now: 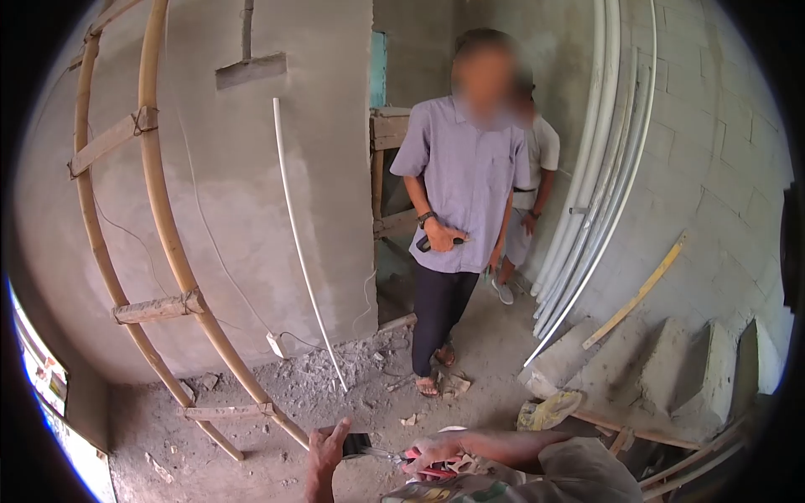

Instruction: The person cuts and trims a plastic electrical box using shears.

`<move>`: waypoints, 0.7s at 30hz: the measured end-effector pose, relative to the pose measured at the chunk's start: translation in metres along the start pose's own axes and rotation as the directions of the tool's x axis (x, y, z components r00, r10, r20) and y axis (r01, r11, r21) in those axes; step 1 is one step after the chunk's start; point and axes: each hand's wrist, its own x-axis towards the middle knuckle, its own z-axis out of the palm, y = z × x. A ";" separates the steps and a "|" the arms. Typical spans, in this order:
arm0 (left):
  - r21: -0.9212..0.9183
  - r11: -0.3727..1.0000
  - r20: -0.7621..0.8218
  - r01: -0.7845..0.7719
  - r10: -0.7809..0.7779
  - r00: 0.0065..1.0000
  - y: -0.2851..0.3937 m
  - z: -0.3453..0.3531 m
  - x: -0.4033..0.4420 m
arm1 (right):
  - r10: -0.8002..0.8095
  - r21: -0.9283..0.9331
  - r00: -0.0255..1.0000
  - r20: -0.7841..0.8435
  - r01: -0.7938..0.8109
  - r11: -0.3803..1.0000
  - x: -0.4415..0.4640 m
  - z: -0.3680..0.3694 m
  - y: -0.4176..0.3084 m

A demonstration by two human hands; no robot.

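Note:
At the bottom of the view, my right hand (436, 453) is closed around red-handled pliers (412, 458). Their metal jaws point left, toward my other hand. My left hand (325, 453) is raised beside them and grips a small dark box-like thing (357, 443) with a pale edge. The jaws reach close to this thing; whether they touch it I cannot tell. Part of the left fingers is hidden behind the hand.
A bamboo ladder (159, 184) leans at the left, and a thin white pipe (295, 218) against the plastered wall. A person in a purple shirt (461, 176) stands ahead, another person behind. Long pipes (579, 201) stand at right; rubble (310, 377) lies on the floor.

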 end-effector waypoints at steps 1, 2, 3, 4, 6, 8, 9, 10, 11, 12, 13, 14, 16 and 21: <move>0.019 1.000 0.022 -0.008 0.007 1.000 0.000 -0.001 -0.001 | 0.000 0.038 1.000 0.030 -0.001 0.999 0.004 -0.001 0.006; 0.036 0.999 0.043 -0.019 0.017 0.999 0.000 -0.001 -0.002 | -0.003 0.068 0.999 0.040 0.000 0.998 0.004 0.000 0.007; 0.041 0.999 0.055 -0.018 0.015 0.998 0.000 -0.002 -0.003 | -0.005 0.098 0.999 0.048 0.000 0.995 0.001 0.002 0.004; 0.044 0.999 0.064 -0.020 0.017 0.998 0.000 -0.002 -0.003 | -0.009 0.124 0.998 0.055 0.002 0.992 -0.001 0.002 0.002; 0.051 0.998 0.080 -0.022 0.018 0.997 0.002 -0.004 -0.001 | 0.011 0.133 0.997 0.079 -0.021 0.991 0.001 0.001 0.002; 0.053 0.999 0.072 -0.012 0.008 0.997 0.005 -0.005 -0.001 | 0.025 0.117 0.994 0.111 -0.038 0.992 0.001 -0.001 -0.003; 0.035 0.999 0.095 -0.012 0.009 0.995 0.004 -0.004 -0.003 | 0.065 0.122 0.987 0.147 -0.084 0.989 0.012 -0.008 0.013; 0.015 1.000 0.104 -0.007 0.005 0.995 0.003 -0.003 -0.005 | 0.055 0.095 0.985 0.165 -0.072 0.993 0.011 -0.006 0.008; -0.003 1.000 0.128 -0.019 0.019 0.992 0.003 -0.005 -0.002 | 0.037 0.074 0.986 0.163 -0.049 0.996 0.007 -0.005 0.001; -0.003 1.000 0.117 -0.031 0.031 0.993 -0.002 -0.008 0.002 | 0.014 0.078 0.992 0.125 -0.024 0.997 0.001 -0.005 -0.002; 0.002 0.999 0.139 -0.050 0.049 0.989 -0.007 -0.007 0.007 | 0.059 0.010 0.982 0.180 -0.062 0.998 0.003 -0.009 -0.004; 0.003 0.998 0.160 -0.062 0.061 0.985 -0.012 -0.006 0.010 | 0.013 0.081 0.983 0.183 -0.028 0.996 0.001 -0.010 0.000; 0.009 0.994 0.152 -0.111 0.109 0.982 -0.007 -0.007 0.008 | -0.073 0.184 0.968 0.238 0.029 0.982 0.002 -0.010 0.000; -0.476 0.865 0.059 -0.161 0.213 0.975 -0.024 0.000 0.013 | -0.118 0.310 0.975 0.189 0.055 0.949 0.007 -0.008 0.000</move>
